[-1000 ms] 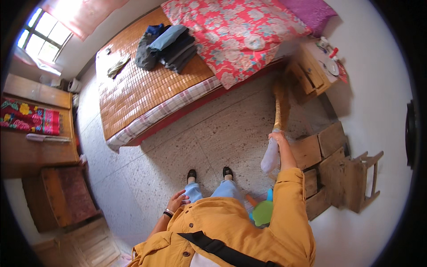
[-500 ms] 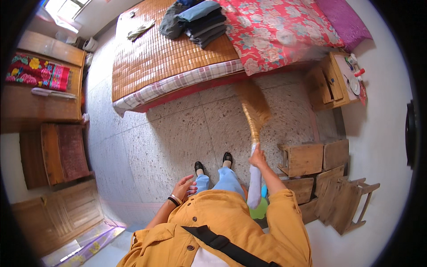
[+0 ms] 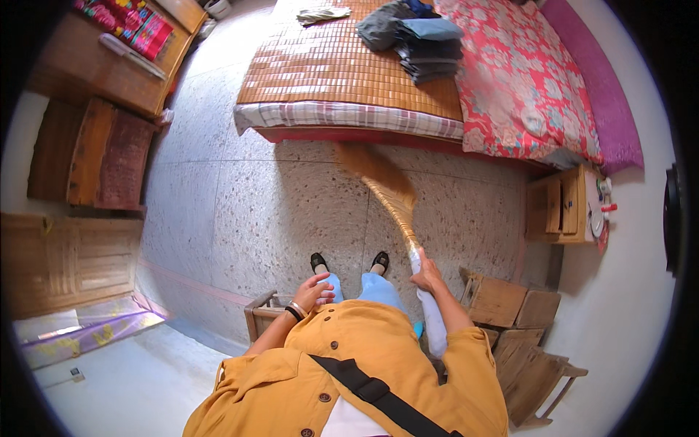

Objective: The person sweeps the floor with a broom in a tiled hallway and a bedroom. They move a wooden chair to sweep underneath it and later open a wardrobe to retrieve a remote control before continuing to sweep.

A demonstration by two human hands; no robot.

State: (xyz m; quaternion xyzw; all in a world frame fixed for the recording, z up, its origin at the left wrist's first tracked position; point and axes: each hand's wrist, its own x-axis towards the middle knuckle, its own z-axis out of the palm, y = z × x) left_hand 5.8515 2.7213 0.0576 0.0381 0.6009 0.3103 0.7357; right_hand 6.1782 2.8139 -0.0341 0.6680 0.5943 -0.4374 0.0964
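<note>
My right hand (image 3: 427, 276) is wrapped round the pale covered handle of a broom (image 3: 393, 209). The handle's lower end runs back beside my right forearm. Ahead of my feet, the broom's brown fanned head is over the speckled floor, close to the red lower edge of the bed (image 3: 349, 115). The bristles are smeared by motion, so whether they touch the floor is hard to tell. In front of my waist on the left, my left hand (image 3: 313, 293) holds nothing, its fingers loosely bent and apart.
Folded dark clothes (image 3: 429, 62) lie on the bed's bamboo mat. A wooden bedside cabinet (image 3: 564, 207) stands far right, with wooden stools (image 3: 499, 301) nearer. Another stool (image 3: 262, 313) is by my left arm. A wooden chest (image 3: 109, 156) and door (image 3: 73, 262) are at left.
The broom's head has swung left along the bedside, with my right hand still on the handle. My view has turned right. My left hand's fingers have curled somewhat.
</note>
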